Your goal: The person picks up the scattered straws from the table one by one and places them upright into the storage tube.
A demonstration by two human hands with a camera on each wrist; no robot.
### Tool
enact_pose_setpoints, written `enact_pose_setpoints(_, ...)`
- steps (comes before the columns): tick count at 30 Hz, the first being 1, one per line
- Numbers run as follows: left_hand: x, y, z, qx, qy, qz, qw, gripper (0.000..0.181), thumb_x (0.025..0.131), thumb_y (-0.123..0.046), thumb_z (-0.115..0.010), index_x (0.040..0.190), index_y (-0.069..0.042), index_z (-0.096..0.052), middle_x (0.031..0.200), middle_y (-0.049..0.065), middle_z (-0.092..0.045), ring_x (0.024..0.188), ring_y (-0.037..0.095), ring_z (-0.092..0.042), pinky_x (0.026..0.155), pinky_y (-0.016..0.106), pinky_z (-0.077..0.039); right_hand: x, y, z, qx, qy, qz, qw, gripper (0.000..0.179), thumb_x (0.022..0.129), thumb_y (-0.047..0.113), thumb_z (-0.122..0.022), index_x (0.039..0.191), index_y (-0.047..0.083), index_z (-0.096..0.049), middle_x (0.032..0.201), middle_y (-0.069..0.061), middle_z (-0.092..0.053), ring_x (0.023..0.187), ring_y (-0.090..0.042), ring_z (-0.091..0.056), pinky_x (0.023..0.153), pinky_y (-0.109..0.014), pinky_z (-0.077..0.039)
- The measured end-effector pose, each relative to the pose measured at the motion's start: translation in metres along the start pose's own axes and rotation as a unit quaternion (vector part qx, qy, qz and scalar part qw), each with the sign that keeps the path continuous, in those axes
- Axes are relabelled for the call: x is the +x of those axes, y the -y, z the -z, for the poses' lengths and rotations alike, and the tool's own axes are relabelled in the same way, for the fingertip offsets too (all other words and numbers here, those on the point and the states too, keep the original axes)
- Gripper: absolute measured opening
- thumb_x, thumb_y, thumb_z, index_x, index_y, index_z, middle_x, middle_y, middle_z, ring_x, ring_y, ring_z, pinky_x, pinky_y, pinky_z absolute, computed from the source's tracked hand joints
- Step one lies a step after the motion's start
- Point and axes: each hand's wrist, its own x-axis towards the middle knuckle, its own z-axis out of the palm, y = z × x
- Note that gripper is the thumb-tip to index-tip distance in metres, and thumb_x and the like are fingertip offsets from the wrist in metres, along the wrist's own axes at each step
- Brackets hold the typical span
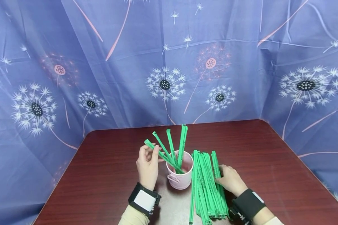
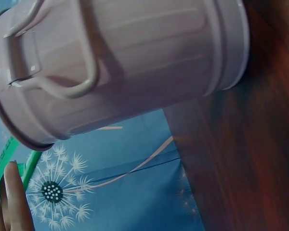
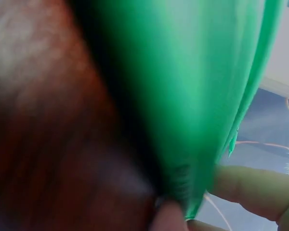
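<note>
A small pale pink metal pail (image 1: 180, 182) stands on the table with several long, slim green wrapped sticks (image 1: 182, 143) leaning out of it. My left hand (image 1: 147, 167) is at the pail's left side, pinching one slanted green stick (image 1: 161, 154) whose lower end is inside. In the left wrist view the pail (image 2: 144, 53) fills the top and the fingers (image 2: 17, 202) show at lower left. A pile of similar green sticks (image 1: 204, 184) lies right of the pail. At its right edge my right hand (image 1: 231, 180) grips a green stick (image 3: 197, 96) between thumb and fingers (image 3: 250, 190).
The dark red wooden table (image 1: 110, 175) has rounded far corners. A blue curtain (image 1: 129, 103) with dandelion prints hangs behind it and along both sides. Black bands (image 1: 249, 204) are strapped round both wrists.
</note>
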Motion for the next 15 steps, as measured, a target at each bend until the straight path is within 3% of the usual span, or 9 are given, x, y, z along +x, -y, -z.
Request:
enact_pose_setpoints(6,-0.0027,0.0066,-0.0013,0.032,0.009,0.019,0.9993,0.037,0.093,-0.028,-0.068,0.104,0.006,-0.061,0.088,0.018,-0.073,0.071,0.018,-0.073,0.056,0.040,-0.063,-0.0034,0.0007,-0.0009,0.089,0.009,-0.032,0.9954,0.067,0.086,0.003,-0.070,0.142,-0.020,-0.040,0.093,-0.018,-0.061,0.062,-0.022,-0.058,0.053,-0.039,-0.055)
enact_pose_setpoints(11,-0.0037,0.0090,-0.0007,0.045,0.006,0.047,0.9979,0.035,0.090,-0.028,-0.071,0.100,0.004,-0.063,0.086,0.014,-0.072,0.073,0.013,-0.072,0.056,0.045,-0.063,-0.0043,0.0010,-0.0002,0.102,-0.001,-0.033,0.9943,0.066,0.086,0.004,-0.070,0.141,-0.020,-0.041,0.082,-0.011,-0.054,0.059,-0.020,-0.053,0.052,-0.037,-0.052)
enact_pose_setpoints(15,-0.0035,0.0084,0.0003,0.052,0.007,0.067,0.9963,0.034,0.087,-0.027,-0.075,0.102,0.002,-0.063,0.086,0.013,-0.071,0.074,0.017,-0.071,0.056,0.046,-0.063,-0.0026,0.0027,0.0035,0.092,-0.014,-0.026,0.9953,0.064,0.086,0.009,-0.071,0.138,-0.019,-0.046,0.082,-0.009,-0.055,0.065,-0.021,-0.053,0.057,-0.038,-0.045)
